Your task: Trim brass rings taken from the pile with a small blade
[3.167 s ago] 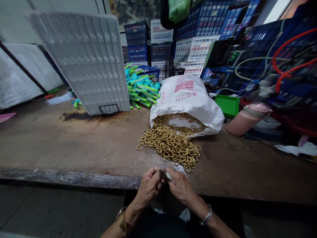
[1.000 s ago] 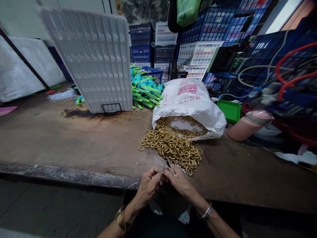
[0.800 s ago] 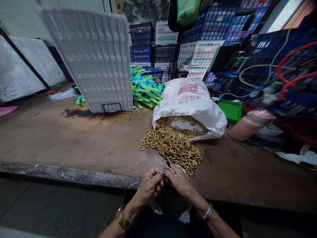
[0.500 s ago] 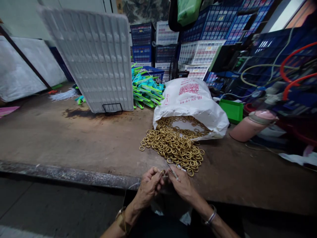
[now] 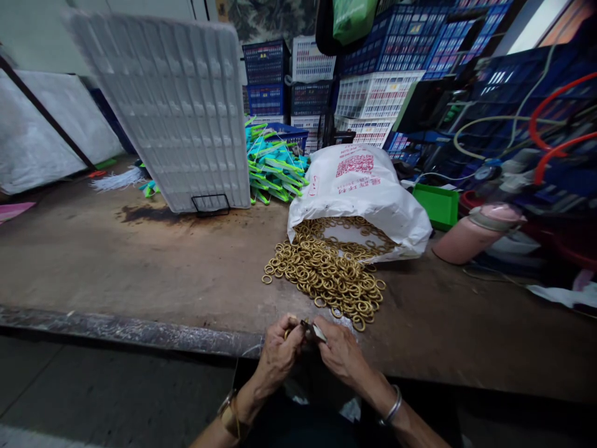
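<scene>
Crates (image 5: 373,93) were stacked behind a worn brown bench (image 5: 140,261), where a white tray (image 5: 172,112) leaned upright. Both hands met at the bench's near edge. The left hand (image 5: 278,356) had its fingers pinched on a brass ring (image 5: 286,333), and the right hand (image 5: 341,356) gripped a small metal tool (image 5: 318,331) close against it. Just beyond lay a heap of rings (image 5: 326,277) spilling from a white sack (image 5: 361,193), which held more. No worked rings showed apart from the heap, so by my judgement most lay unhandled.
</scene>
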`<state>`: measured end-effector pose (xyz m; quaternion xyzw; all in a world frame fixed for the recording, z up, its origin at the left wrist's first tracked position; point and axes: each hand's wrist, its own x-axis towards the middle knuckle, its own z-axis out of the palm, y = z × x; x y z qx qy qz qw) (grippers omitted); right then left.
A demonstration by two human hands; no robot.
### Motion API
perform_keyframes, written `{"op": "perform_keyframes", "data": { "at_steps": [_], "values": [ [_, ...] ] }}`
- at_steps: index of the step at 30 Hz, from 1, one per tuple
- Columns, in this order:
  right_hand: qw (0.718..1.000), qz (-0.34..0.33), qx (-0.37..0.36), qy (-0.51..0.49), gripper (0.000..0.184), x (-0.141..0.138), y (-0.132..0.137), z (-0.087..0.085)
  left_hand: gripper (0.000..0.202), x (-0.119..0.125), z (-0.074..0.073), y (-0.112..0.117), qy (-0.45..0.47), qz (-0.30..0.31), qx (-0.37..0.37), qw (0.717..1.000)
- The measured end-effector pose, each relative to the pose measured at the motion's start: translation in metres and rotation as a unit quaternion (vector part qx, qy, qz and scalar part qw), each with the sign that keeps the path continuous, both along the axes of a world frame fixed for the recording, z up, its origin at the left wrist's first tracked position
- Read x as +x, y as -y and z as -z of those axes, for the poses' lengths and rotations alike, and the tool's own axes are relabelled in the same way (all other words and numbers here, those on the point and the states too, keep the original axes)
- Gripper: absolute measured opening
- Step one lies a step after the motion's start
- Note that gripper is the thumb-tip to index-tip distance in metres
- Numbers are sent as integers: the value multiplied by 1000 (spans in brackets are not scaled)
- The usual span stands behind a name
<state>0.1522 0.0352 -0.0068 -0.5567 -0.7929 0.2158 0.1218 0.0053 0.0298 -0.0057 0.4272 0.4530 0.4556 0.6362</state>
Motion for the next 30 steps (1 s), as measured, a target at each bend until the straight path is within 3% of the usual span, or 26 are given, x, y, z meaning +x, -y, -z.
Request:
{"op": "perform_keyframes", "data": {
  "at_steps": [7,12,16,22,27,30],
  "values": [
    [998,21,-7,59,22,5,-6,3,34,-4,-11,8,-9,22,-50,998],
    [992,93,27,85,19,9,-15,1,31,-6,-23,12,126,37,-92,987],
    [982,134,70,113,18,2,-23,7,27,-7,-19,9,203,33,-100,974],
    [971,148,57,178,19,-7,-32,5,20,-10,-14,6,207,22,-107,972],
    [982,138,46,119,22,-1,-30,5,19,-14,-11,3,273,13,-156,949],
    [989,143,23,-39,11,1,-28,4,18,-17,-8,1,298,4,-196,934]
  ]
}}
